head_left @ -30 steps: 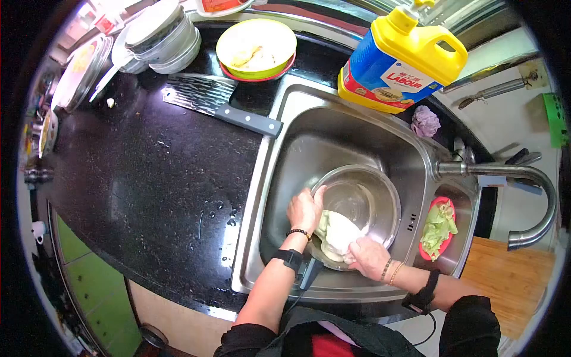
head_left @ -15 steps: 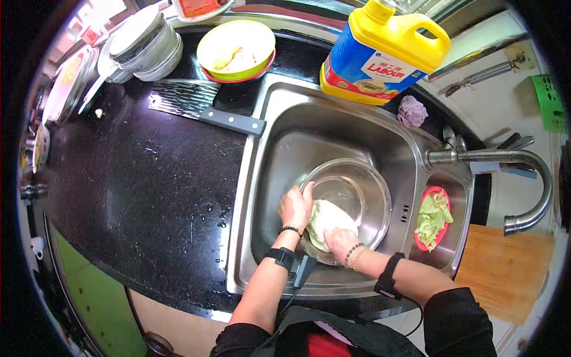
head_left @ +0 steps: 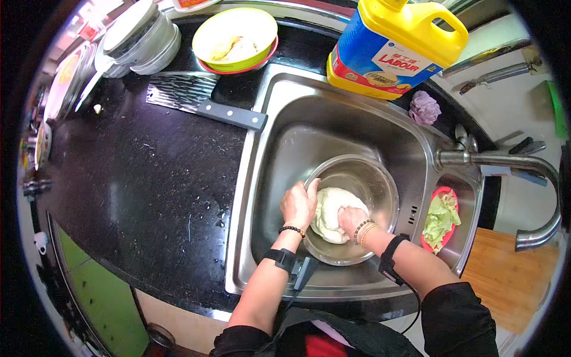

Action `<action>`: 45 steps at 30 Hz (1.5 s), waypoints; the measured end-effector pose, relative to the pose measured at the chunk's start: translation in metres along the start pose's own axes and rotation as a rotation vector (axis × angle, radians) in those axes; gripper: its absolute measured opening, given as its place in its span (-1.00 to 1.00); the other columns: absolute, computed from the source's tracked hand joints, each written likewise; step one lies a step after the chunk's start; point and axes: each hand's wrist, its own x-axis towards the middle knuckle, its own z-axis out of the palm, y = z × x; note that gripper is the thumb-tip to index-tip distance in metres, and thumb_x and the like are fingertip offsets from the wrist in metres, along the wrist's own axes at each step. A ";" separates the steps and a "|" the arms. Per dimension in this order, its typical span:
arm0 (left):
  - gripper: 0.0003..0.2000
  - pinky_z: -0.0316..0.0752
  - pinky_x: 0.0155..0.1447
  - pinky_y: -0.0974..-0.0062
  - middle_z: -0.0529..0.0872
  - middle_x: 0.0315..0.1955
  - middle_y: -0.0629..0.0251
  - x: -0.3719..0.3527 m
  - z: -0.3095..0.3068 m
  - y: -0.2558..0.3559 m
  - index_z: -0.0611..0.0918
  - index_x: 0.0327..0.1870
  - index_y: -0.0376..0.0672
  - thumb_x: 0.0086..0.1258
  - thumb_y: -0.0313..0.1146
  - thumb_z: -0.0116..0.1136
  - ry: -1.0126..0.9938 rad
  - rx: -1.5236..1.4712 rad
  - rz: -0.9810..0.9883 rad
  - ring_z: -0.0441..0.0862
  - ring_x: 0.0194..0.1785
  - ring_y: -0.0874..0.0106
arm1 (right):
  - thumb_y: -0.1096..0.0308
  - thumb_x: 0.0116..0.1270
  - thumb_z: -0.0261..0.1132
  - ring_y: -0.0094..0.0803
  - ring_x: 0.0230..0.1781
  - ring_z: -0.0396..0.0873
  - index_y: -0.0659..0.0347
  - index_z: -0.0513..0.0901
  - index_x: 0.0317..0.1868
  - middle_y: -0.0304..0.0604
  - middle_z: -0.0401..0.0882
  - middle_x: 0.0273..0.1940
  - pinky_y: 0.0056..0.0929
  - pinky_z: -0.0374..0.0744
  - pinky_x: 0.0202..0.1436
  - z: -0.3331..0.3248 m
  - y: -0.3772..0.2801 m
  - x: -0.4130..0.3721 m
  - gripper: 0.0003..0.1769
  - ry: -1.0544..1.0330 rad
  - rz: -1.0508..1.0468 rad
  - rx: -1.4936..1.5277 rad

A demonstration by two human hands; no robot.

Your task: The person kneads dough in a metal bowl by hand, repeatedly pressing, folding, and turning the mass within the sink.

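Note:
A round metal-looking bowl (head_left: pixel 383 181) sits in the large sink basin. Inside it lies a pale, whitish-green rounded head that looks like cabbage (head_left: pixel 334 205), its leaf layers showing on the left side. My left hand (head_left: pixel 298 205) is at the bowl's left rim, thumb pointing up along the edge and fingers around the outside. My right hand (head_left: pixel 352 221) presses curled fingers into the cabbage from the right; the fingertips are hidden in it.
A cleaver (head_left: pixel 205 104) rests on the black counter, its handle over the sink edge. Behind are a yellow bowl (head_left: pixel 262 38), stacked dishes (head_left: pixel 157 47) and a detergent jug (head_left: pixel 386 53). The faucet (head_left: pixel 535 169) and a red strainer (head_left: pixel 455 215) holding leaf scraps are right.
My right hand has shifted slightly up and right, pushing deeper into the cabbage, which has turned a little in the bowl. My left hand stays at the rim. The view has shifted slightly.

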 end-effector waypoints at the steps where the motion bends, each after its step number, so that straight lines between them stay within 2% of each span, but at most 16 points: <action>1: -0.53 0.44 -0.20 0.10 0.62 -0.46 -0.12 0.000 0.000 0.000 0.59 -0.42 -0.28 0.25 0.06 -0.01 0.003 -0.001 0.011 0.57 -0.29 -0.04 | 0.41 0.03 0.18 -0.22 -0.36 0.61 0.32 0.47 -0.27 -0.04 0.57 -0.40 -0.36 0.57 -0.29 -0.002 0.003 0.004 -0.77 -0.019 -0.051 -0.058; 5: -0.55 0.43 -0.19 0.10 0.62 -0.44 -0.11 -0.001 -0.002 0.000 0.57 -0.41 -0.29 0.27 0.03 -0.02 0.017 -0.027 0.058 0.57 -0.29 -0.03 | 0.39 0.08 0.14 -0.23 -0.31 0.62 0.28 0.51 -0.21 -0.04 0.61 -0.35 -0.33 0.57 -0.23 -0.008 0.004 0.023 -0.76 -0.131 0.149 -0.013; 9: -0.58 0.40 -0.23 0.08 0.59 -0.47 -0.13 -0.004 0.000 -0.009 0.46 -0.42 -0.26 0.29 0.01 -0.04 0.053 -0.064 0.106 0.54 -0.30 -0.08 | 0.38 0.10 0.13 -0.21 -0.32 0.62 0.24 0.51 -0.23 -0.04 0.61 -0.35 -0.31 0.57 -0.24 -0.017 0.006 0.016 -0.79 -0.118 0.107 -0.041; 10: -0.61 0.41 -0.20 0.08 0.60 -0.45 -0.12 -0.006 -0.003 -0.008 0.49 -0.38 -0.27 0.29 -0.03 -0.04 0.021 -0.033 0.104 0.55 -0.28 -0.07 | 0.36 0.08 0.16 -0.19 -0.27 0.61 0.26 0.50 -0.24 0.00 0.60 -0.30 -0.29 0.56 -0.19 -0.016 0.003 0.014 -0.77 -0.108 0.202 0.026; 13: -0.67 0.44 -0.18 0.09 0.62 -0.44 -0.09 -0.007 -0.009 -0.007 0.53 -0.35 -0.26 0.26 -0.11 0.02 0.005 -0.018 0.120 0.57 -0.26 -0.04 | 0.38 -0.01 0.27 -0.17 -0.18 0.60 0.24 0.56 -0.23 0.08 0.60 -0.25 -0.31 0.57 -0.15 -0.039 -0.006 -0.006 -0.72 -0.123 0.152 0.071; 14: -0.69 0.44 -0.18 0.09 0.62 -0.44 -0.09 -0.007 -0.007 -0.009 0.54 -0.36 -0.26 0.23 -0.12 0.06 0.013 -0.034 0.121 0.57 -0.27 -0.03 | 0.34 0.04 0.23 -0.15 -0.17 0.59 0.20 0.57 -0.25 0.08 0.58 -0.26 -0.28 0.56 -0.13 -0.041 -0.002 -0.014 -0.77 -0.097 0.091 0.189; 17: -0.70 0.46 -0.19 0.12 0.63 -0.45 -0.07 -0.006 0.001 -0.011 0.56 -0.38 -0.25 0.15 -0.13 0.15 0.029 -0.050 0.104 0.59 -0.27 0.00 | 0.30 0.06 0.18 -0.13 -0.18 0.57 0.18 0.59 -0.31 0.05 0.58 -0.30 -0.23 0.54 -0.12 -0.077 0.000 -0.027 -0.80 -0.011 0.083 0.084; 19: -0.66 0.47 -0.18 0.15 0.64 -0.44 -0.06 -0.007 -0.005 -0.009 0.57 -0.34 -0.24 0.12 -0.09 0.19 -0.001 -0.054 0.079 0.59 -0.27 0.01 | 0.30 -0.01 0.17 -0.10 -0.19 0.53 0.20 0.60 -0.27 0.03 0.54 -0.32 -0.19 0.52 -0.15 -0.082 0.014 -0.004 -0.73 0.198 0.089 0.172; 24: -0.55 0.48 -0.17 0.15 0.64 -0.42 -0.09 -0.008 -0.008 -0.008 0.58 -0.33 -0.24 0.02 0.03 0.26 -0.014 0.000 0.039 0.60 -0.26 0.01 | 0.29 -0.04 0.19 0.00 -0.18 0.50 0.22 0.55 -0.19 0.09 0.53 -0.29 -0.13 0.47 -0.08 -0.058 0.012 0.050 -0.65 0.190 0.044 0.370; 30: -0.53 0.48 -0.21 0.19 0.63 -0.43 -0.11 -0.003 -0.006 -0.008 0.56 -0.34 -0.27 -0.06 0.01 0.29 -0.014 0.002 0.081 0.60 -0.27 0.01 | 0.35 -0.02 0.23 -0.05 -0.36 0.56 0.21 0.51 -0.48 0.01 0.56 -0.47 -0.16 0.51 -0.28 -0.071 0.005 0.049 -0.87 0.276 -0.223 0.352; 34: -0.51 0.48 -0.19 0.19 0.63 -0.42 -0.11 -0.001 -0.008 -0.008 0.55 -0.30 -0.28 -0.06 0.00 0.30 -0.056 -0.030 0.125 0.59 -0.26 0.01 | 0.37 -0.03 0.24 -0.06 -0.42 0.56 0.18 0.55 -0.51 -0.02 0.56 -0.54 -0.17 0.50 -0.33 -0.080 0.018 0.054 -0.92 0.233 -0.402 0.297; 39: -0.71 0.45 -0.15 0.15 0.61 -0.41 -0.11 0.004 -0.003 -0.016 0.51 -0.32 -0.27 0.02 -0.24 0.15 -0.086 -0.039 0.124 0.57 -0.24 -0.02 | 0.37 -0.03 0.22 -0.05 -0.37 0.57 0.14 0.60 -0.45 0.04 0.58 -0.44 -0.17 0.52 -0.31 -0.061 0.008 0.068 -0.90 0.264 -0.349 0.221; 41: -0.77 0.43 -0.11 0.13 0.61 -0.38 -0.11 0.004 -0.006 -0.012 0.50 -0.31 -0.26 0.04 -0.32 0.07 -0.132 -0.058 0.083 0.56 -0.21 -0.04 | 0.31 -0.07 0.26 -0.06 -0.31 0.58 0.13 0.62 -0.38 0.04 0.59 -0.38 -0.20 0.54 -0.24 -0.044 0.001 0.079 -0.81 0.283 -0.213 0.398; 42: -0.79 0.42 -0.11 0.13 0.61 -0.39 -0.11 0.003 -0.008 -0.009 0.50 -0.31 -0.26 0.02 -0.37 0.03 -0.121 -0.075 0.050 0.55 -0.22 -0.05 | 0.21 -0.15 0.32 -0.09 -0.29 0.59 0.16 0.64 -0.34 0.01 0.61 -0.35 -0.21 0.54 -0.16 -0.038 -0.001 0.088 -0.68 -0.068 -0.091 0.248; 43: -0.80 0.42 -0.11 0.12 0.61 -0.39 -0.11 0.002 -0.009 -0.007 0.49 -0.31 -0.25 0.01 -0.41 0.00 -0.112 -0.091 0.018 0.54 -0.22 -0.06 | 0.17 -0.22 0.35 -0.15 -0.12 0.56 0.19 0.62 -0.27 0.02 0.60 -0.21 -0.23 0.48 -0.01 -0.064 -0.013 0.081 -0.57 -0.286 -0.060 0.146; 45: -0.80 0.42 -0.12 0.11 0.61 -0.40 -0.09 0.000 -0.006 -0.009 0.49 -0.31 -0.24 0.02 -0.40 0.03 -0.117 -0.086 0.016 0.55 -0.23 -0.06 | 0.17 -0.24 0.36 -0.18 -0.01 0.47 0.18 0.59 -0.16 0.03 0.54 -0.12 -0.23 0.38 0.09 -0.074 -0.028 0.070 -0.47 -0.255 -0.081 0.034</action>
